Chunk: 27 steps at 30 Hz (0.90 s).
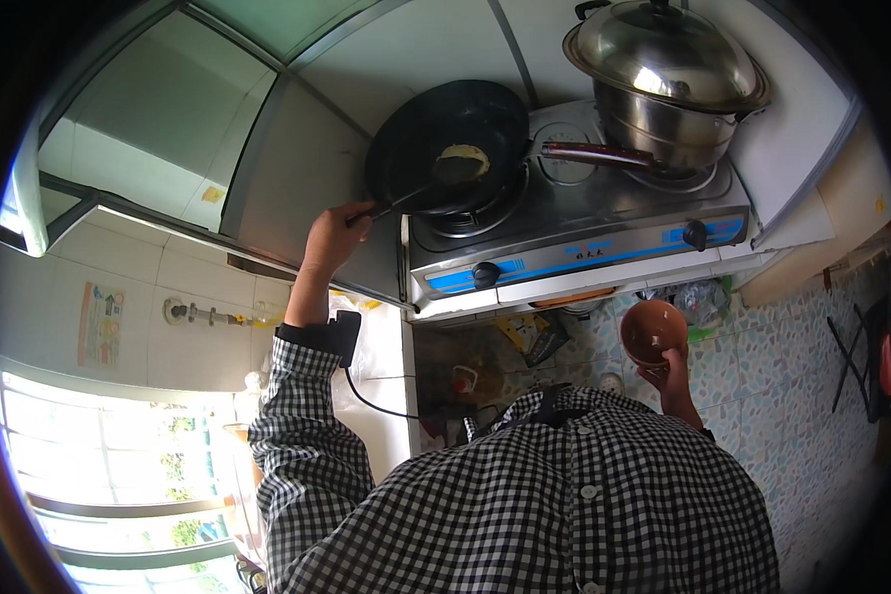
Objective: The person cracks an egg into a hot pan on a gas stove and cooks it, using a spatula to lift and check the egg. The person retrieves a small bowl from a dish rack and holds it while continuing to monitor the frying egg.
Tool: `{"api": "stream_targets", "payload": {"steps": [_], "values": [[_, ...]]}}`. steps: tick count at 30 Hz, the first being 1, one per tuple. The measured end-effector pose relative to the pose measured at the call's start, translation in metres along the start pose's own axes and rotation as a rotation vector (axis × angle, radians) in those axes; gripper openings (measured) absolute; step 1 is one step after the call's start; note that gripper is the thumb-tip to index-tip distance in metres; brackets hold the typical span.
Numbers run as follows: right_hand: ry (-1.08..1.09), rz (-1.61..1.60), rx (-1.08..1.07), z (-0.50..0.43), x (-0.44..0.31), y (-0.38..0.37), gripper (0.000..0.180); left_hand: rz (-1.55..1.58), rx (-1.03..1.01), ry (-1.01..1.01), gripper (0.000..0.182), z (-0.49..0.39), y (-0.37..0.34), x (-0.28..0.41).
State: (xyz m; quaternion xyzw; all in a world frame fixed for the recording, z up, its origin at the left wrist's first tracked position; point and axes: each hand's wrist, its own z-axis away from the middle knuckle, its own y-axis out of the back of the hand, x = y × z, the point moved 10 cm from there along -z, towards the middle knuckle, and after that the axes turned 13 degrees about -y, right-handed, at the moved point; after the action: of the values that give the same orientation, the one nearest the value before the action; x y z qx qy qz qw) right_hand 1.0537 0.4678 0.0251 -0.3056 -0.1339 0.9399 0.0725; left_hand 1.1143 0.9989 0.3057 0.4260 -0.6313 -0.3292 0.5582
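Note:
My left hand [334,239] is closed around the dark handle of a spatula [414,195]. The spatula's blade lies inside a black wok [408,141], against a piece of pale yellow food [477,154] that looks like fried egg; part of the food is hidden by the blade. The wok rests over the left burner of a gas stove [557,230], its brown handle [598,154] pointing right. Low on the right, apart from the stove, my right hand [667,379] grips a brown bowl [650,327] by its near rim. Nothing is seen inside the bowl except shine.
A lidded steel pot [661,122] stands on the right burner, close to the wok handle's end. Panels [327,163] screen the stove's back and sides. Bags [531,334] and a bottle [479,382] are below the counter. A window [104,453] is at left.

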Motion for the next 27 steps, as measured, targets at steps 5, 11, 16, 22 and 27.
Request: {"api": "stream_targets", "payload": {"steps": [5, 11, 16, 22, 27], "values": [[0.023, 0.009, 0.008, 0.001, -0.002, 0.001, 0.066, -0.027, -0.068, 0.012, 0.030, -0.003, -0.002, 0.003], [0.026, 0.009, -0.022, 0.002, -0.004, -0.002, 0.067, -0.008, -0.090, 0.014, 0.031, -0.003, -0.003, 0.003], [0.027, 0.021, -0.054, 0.002, -0.007, -0.008, 0.068, -0.013, -0.111, 0.030, 0.031, -0.005, -0.004, 0.001], [0.039, 0.024, -0.024, 0.005, -0.012, -0.010, 0.066, -0.009, -0.107, 0.044, 0.031, -0.006, -0.003, -0.002], [0.023, 0.002, -0.050, 0.005, -0.013, -0.015, 0.069, 0.020, -0.096, 0.002, 0.031, -0.007, -0.004, -0.001]]}}
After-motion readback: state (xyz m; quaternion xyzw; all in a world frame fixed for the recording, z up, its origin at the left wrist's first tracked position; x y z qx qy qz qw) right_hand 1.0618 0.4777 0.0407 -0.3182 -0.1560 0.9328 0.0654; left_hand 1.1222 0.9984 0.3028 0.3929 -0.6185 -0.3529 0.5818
